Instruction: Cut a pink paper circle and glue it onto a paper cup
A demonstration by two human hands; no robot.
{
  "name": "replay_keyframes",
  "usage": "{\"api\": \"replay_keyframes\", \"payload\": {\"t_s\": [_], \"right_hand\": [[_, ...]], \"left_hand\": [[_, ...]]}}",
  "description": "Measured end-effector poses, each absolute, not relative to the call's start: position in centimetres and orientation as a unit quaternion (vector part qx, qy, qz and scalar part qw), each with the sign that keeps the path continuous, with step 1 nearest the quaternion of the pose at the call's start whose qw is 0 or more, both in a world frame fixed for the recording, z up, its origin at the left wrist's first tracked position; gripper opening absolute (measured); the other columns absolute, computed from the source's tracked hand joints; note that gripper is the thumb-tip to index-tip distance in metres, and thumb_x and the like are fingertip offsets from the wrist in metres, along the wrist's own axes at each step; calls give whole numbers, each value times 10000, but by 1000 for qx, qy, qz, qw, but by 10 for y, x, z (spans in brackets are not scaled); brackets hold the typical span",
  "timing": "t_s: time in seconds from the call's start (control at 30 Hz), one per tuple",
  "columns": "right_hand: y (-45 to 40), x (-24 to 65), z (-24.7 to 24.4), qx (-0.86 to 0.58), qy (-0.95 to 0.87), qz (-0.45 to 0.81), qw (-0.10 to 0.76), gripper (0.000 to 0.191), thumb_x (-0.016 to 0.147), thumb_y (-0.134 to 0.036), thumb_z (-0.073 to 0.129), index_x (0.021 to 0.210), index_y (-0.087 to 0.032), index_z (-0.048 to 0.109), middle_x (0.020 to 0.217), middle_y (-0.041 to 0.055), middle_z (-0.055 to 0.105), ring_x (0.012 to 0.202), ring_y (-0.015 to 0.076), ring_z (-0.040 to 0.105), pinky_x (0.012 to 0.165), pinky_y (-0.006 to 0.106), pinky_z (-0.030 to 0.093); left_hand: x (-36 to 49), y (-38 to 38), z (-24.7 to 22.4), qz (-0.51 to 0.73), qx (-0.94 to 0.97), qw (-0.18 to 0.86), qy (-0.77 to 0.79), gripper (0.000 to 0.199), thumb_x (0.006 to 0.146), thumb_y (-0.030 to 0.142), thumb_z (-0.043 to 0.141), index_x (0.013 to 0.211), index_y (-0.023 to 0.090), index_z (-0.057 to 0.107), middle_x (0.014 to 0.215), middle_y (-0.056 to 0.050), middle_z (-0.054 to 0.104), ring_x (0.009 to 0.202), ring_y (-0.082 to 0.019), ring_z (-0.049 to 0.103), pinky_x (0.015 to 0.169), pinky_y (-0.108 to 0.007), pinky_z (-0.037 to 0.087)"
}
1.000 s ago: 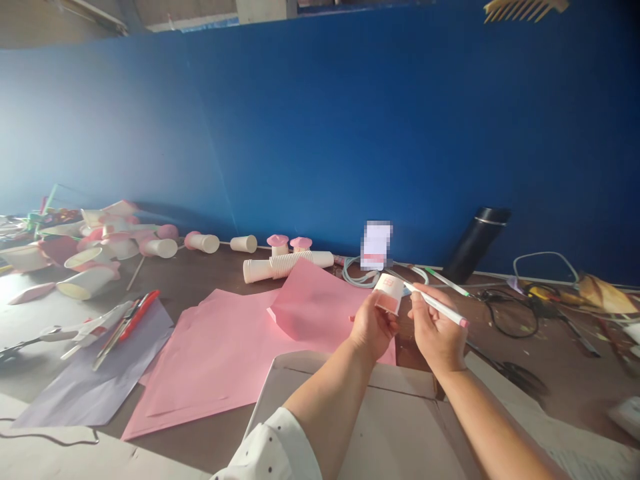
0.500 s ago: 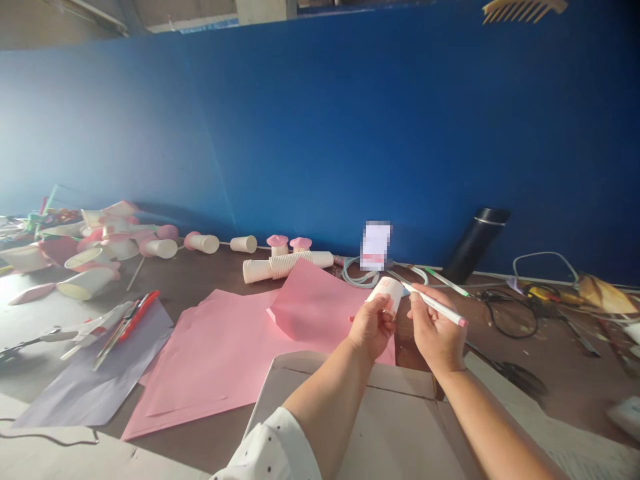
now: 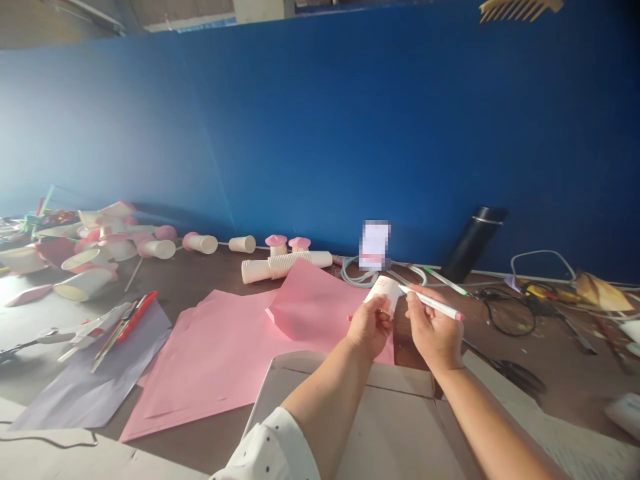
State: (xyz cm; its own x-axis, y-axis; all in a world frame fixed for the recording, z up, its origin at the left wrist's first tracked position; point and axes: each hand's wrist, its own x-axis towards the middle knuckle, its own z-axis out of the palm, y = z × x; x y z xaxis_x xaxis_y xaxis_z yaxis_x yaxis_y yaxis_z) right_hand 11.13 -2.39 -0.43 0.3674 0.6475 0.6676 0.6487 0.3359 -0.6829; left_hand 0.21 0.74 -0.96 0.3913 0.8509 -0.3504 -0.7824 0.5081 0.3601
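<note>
Behind it all is a big blue wall (image 3: 325, 133), and the brown counter (image 3: 197, 270) sits in front of it. Big pink sheets (image 3: 215, 353) lie on the counter, close to the hands. A black bottle (image 3: 474, 247) leans near the wall with its top on, so what is inside does not show. A row of white cups (image 3: 290, 265) lies on its side, many of them tucked one into the next. Two cups with pink tops (image 3: 277, 243) stand behind that row, and the tops hide their insides. Far to the left, one open cup (image 3: 87, 283) lies down and shows its pale yellow inside. The left hand (image 3: 369, 328) holds a small white cup (image 3: 389, 288) tilted, up off the counter, with its fingers pinching the side. That cup has little pink lines on it, and I can't see into it. The right hand (image 3: 440, 337) pinches a white and pink pen (image 3: 435, 304) in its fingers, with the tip right by the cup. I can't tell if the tip touches. I think the cup should be held still but not squeezed, as thin sides can bend. A soft press and small, slow moves should make neat lines, and fingers should not rub wet ink.
</note>
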Motion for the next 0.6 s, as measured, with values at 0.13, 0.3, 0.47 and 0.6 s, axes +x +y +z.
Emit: {"api": "replay_keyframes", "payload": {"t_s": [0.13, 0.3, 0.47, 0.6], "right_hand": [[-24, 112, -5, -584, -557, -2, 591, 324, 871, -418, 582, 1045, -158, 668, 808, 93, 729, 575, 178, 670, 591, 297, 541], [-24, 112, -6, -595, -553, -14, 583, 328, 868, -430, 578, 1038, -167, 676, 831, 100, 737, 596, 191, 682, 594, 300, 537], [-24, 112, -6, -599, -553, -26, 578, 318, 867, -430, 576, 1012, -166, 680, 852, 106, 740, 624, 199, 691, 621, 306, 541], [-24, 111, -5, -601, -555, -32, 575, 315, 867, -429, 574, 1004, -166, 682, 846, 107, 740, 630, 204, 693, 622, 309, 540]], "left_hand": [[3, 9, -10, 493, 54, 831, 252, 156, 738, 112, 669, 757, 124, 514, 608, 32, 443, 434, -11, 331, 372, -105, 257], [2, 8, -8, 496, 53, 826, 261, 136, 758, 108, 648, 747, 117, 513, 591, 37, 430, 427, -11, 321, 365, -107, 243], [3, 8, -10, 498, 52, 826, 259, 137, 754, 109, 657, 745, 118, 521, 588, 33, 439, 439, -18, 351, 369, -104, 259], [2, 9, -12, 498, 50, 827, 255, 133, 754, 113, 660, 752, 114, 527, 584, 37, 433, 433, -13, 344, 371, -103, 272]]}}
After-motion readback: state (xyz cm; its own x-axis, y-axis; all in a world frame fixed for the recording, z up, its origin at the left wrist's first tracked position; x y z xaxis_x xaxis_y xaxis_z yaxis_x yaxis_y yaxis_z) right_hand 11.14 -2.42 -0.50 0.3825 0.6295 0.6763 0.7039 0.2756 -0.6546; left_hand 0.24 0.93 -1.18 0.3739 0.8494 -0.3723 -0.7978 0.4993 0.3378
